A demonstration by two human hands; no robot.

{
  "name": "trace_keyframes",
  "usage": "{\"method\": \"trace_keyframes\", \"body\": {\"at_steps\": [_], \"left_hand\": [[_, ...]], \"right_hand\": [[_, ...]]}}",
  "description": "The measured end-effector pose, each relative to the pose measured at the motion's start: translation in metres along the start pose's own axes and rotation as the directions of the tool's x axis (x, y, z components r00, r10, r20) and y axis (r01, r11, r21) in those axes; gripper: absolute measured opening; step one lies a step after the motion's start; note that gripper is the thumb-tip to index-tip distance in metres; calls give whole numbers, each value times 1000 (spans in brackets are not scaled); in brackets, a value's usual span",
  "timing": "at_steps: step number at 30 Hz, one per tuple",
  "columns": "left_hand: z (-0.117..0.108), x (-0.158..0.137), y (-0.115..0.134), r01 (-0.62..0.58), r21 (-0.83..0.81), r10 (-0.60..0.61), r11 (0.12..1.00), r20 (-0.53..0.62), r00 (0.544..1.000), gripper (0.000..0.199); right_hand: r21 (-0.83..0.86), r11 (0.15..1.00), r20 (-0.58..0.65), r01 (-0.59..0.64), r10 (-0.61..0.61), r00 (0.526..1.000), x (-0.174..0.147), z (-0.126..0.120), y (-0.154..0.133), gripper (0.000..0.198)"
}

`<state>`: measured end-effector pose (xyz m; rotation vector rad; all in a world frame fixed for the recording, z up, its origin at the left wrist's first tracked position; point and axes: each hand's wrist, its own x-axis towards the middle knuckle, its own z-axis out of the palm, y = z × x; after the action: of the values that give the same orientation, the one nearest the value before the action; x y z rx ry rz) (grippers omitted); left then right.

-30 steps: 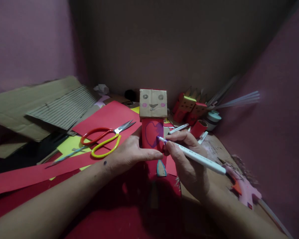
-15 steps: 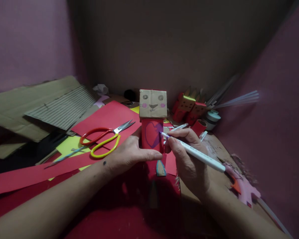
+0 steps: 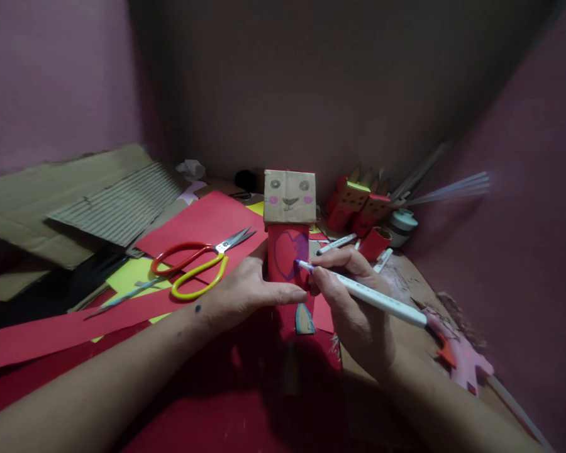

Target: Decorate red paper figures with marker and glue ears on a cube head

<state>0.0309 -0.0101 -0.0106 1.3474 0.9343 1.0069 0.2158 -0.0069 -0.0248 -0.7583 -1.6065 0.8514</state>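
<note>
A cardboard figure [image 3: 289, 196] stands upright in front of me, with a drawn animal face on a box head and a red paper tube body. On the body is a purple heart outline, its right part filled in purple. My left hand [image 3: 249, 286] is closed around the lower body, thumb across the front. Pinched in my right hand [image 3: 353, 302] is a white marker [image 3: 377, 297], its purple tip touching the heart. Below the body lies a small cardboard piece [image 3: 304, 319] with a blue edge.
Scissors [image 3: 202, 261] with red and yellow handles lie on red paper [image 3: 217, 214] at left, near a pencil [image 3: 132, 292] and cardboard sheets [image 3: 117, 201]. Behind my right hand are more markers [image 3: 337, 244], red figures [image 3: 353, 204] and a lidded jar [image 3: 402, 226]. A pink glue gun [image 3: 460, 352] lies right.
The marker tip has moved down and left across the heart, and more of its right part is purple. My left hand and the figure stay in place.
</note>
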Motion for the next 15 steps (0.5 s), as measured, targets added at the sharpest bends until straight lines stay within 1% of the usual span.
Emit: {"method": "trace_keyframes", "body": {"at_steps": [4, 7, 10, 13, 15], "left_hand": [[0, 0, -1, -9, -32, 9, 999, 0, 1000, 60], [0, 0, -2, -1, -44, 1, 999, -8, 1000, 64], [-1, 0, -2, 4, -43, -4, 999, -3, 1000, 62], [-2, 0, -2, 25, -25, -26, 999, -6, 1000, 66], [-2, 0, -2, 27, -3, -27, 1000, -14, 1000, 67]], "right_hand": [[39, 999, 0, 16, -16, 1000, 2, -1, 1, 1], [31, 999, -10, 25, -24, 1000, 4, 0, 0, 1], [25, 999, -49, 24, -23, 999, 6, 1, -1, 2], [37, 999, -96, 32, -28, 995, 8, 1, -1, 6], [40, 999, -96, 37, -33, 995, 9, 1, -1, 7]]}}
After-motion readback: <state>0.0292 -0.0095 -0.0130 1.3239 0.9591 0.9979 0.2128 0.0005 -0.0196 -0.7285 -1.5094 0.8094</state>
